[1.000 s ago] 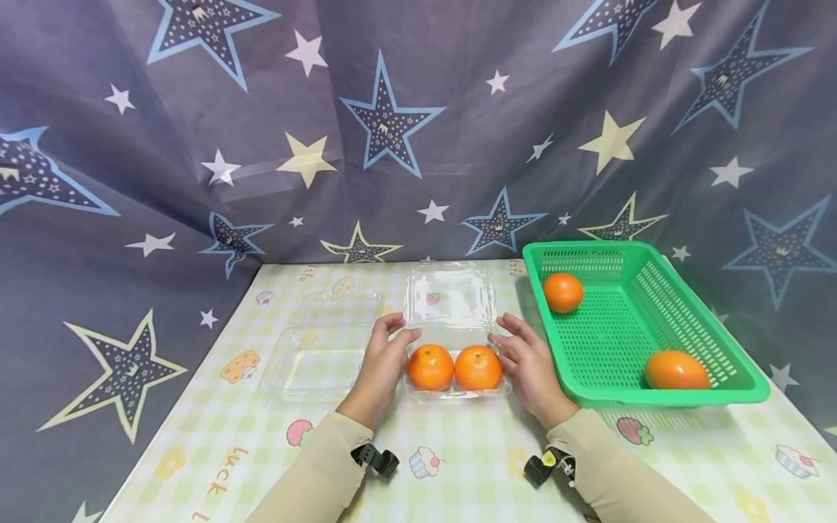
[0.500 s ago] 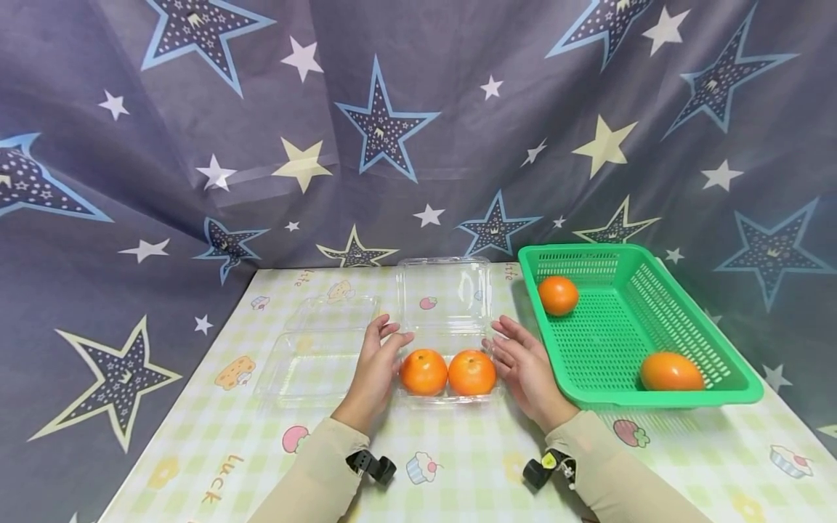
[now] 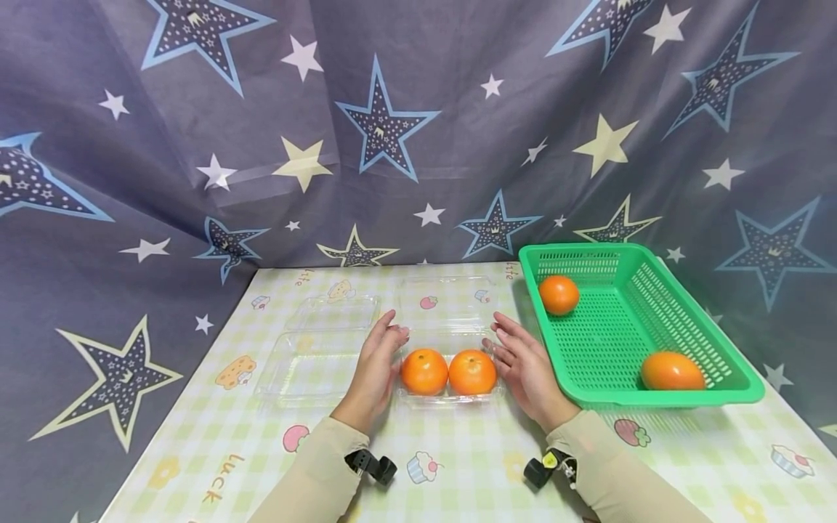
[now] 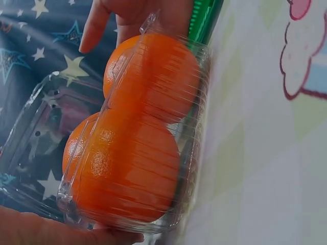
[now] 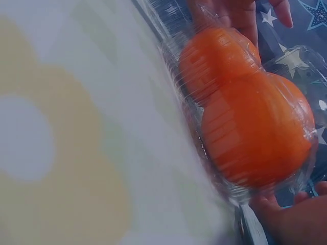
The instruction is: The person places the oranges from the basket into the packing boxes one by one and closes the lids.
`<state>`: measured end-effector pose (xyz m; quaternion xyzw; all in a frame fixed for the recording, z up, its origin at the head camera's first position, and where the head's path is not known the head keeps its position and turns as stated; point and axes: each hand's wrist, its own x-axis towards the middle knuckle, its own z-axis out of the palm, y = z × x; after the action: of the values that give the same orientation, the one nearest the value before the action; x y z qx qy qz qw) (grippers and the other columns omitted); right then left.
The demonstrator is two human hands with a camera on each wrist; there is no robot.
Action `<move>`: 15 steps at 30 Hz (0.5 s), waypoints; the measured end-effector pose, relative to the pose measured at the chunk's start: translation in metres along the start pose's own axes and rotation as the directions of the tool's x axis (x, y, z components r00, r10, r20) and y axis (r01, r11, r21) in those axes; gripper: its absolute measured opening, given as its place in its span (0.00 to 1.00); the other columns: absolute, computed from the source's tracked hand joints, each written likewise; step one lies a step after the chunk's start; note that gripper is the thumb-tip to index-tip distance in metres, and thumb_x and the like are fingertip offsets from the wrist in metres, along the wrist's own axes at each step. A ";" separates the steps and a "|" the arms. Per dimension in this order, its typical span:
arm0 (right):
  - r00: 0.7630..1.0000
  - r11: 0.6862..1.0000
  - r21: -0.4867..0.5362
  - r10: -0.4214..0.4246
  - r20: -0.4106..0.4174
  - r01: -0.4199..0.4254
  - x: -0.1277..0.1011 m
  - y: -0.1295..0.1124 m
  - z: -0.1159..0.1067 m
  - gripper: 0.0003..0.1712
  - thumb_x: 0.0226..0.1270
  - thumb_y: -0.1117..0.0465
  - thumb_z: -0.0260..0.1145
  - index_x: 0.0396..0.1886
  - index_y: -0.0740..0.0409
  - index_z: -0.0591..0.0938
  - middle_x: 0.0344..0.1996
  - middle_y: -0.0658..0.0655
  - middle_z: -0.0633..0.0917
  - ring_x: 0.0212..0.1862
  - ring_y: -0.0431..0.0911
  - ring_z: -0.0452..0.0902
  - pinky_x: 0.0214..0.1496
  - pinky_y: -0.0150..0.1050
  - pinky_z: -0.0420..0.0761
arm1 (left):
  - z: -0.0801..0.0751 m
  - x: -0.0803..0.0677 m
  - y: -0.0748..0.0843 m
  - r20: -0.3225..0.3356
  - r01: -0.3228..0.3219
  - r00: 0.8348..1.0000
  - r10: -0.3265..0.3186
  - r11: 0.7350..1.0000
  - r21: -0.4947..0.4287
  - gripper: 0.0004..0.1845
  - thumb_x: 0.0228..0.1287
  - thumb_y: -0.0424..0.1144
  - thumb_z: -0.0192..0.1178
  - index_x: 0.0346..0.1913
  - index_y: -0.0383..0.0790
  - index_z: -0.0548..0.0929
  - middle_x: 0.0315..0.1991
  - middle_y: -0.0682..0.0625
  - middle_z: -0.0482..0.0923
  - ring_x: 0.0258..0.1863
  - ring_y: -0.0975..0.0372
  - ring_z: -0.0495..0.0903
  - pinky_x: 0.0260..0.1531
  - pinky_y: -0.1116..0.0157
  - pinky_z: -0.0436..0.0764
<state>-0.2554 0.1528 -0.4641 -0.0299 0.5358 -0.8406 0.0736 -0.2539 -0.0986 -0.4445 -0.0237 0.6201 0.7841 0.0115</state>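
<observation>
Starry cloth (image 3: 418, 36) hangs behind the checked table (image 3: 474, 450). Leftmost lies a transparent container (image 3: 307, 370), then your left hand (image 3: 371, 372), fingers loose, gripping nothing. Between hands, the open box (image 3: 451, 399) with two oranges (image 3: 424, 373) seems flimsy; better support both side walls. Your right hand (image 3: 531, 374), equally loose, has the green basket (image 3: 628, 397) obstructing rightward.

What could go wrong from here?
1. The two oranges bulge out of the clear box; if the open lid is swung over, it may press on them or not latch.
2. The box looks like thin plastic; squeezing it between the left hand and right hand might flex it.
3. The right hand is close to the green basket; a sideways move could bump it.
</observation>
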 end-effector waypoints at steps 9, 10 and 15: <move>0.999 0.999 0.008 -0.032 -0.002 0.032 -0.001 0.001 0.001 0.33 0.83 0.53 0.52 0.79 0.63 0.59 0.63 0.54 0.70 0.71 0.53 0.68 0.79 0.53 0.61 | -0.002 0.003 -0.001 0.014 0.026 1.000 -0.024 0.988 -0.150 0.25 0.77 0.50 0.50 0.68 0.39 0.68 0.73 0.40 0.56 0.77 0.41 0.57 0.76 0.39 0.55; 0.999 0.999 0.017 -0.038 -0.009 0.039 -0.001 0.001 0.001 0.32 0.84 0.52 0.52 0.78 0.64 0.60 0.62 0.54 0.70 0.71 0.52 0.68 0.79 0.53 0.61 | -0.002 0.003 -0.001 0.016 0.033 0.999 -0.030 0.983 -0.179 0.24 0.77 0.51 0.50 0.65 0.39 0.69 0.71 0.40 0.57 0.77 0.41 0.57 0.76 0.40 0.55; 0.996 0.998 0.037 -0.056 -0.069 0.059 -0.003 0.002 0.003 0.28 0.83 0.50 0.53 0.71 0.63 0.64 0.59 0.52 0.75 0.69 0.50 0.70 0.77 0.51 0.63 | -0.001 0.001 0.001 0.019 0.053 0.999 -0.050 0.968 -0.246 0.19 0.76 0.54 0.49 0.57 0.43 0.70 0.63 0.45 0.63 0.74 0.45 0.59 0.74 0.45 0.56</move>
<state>-0.2519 0.1501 -0.4646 -0.0153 0.5202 -0.8533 0.0319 -0.2551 -0.0996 -0.4440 -0.0362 0.5171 0.8545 0.0328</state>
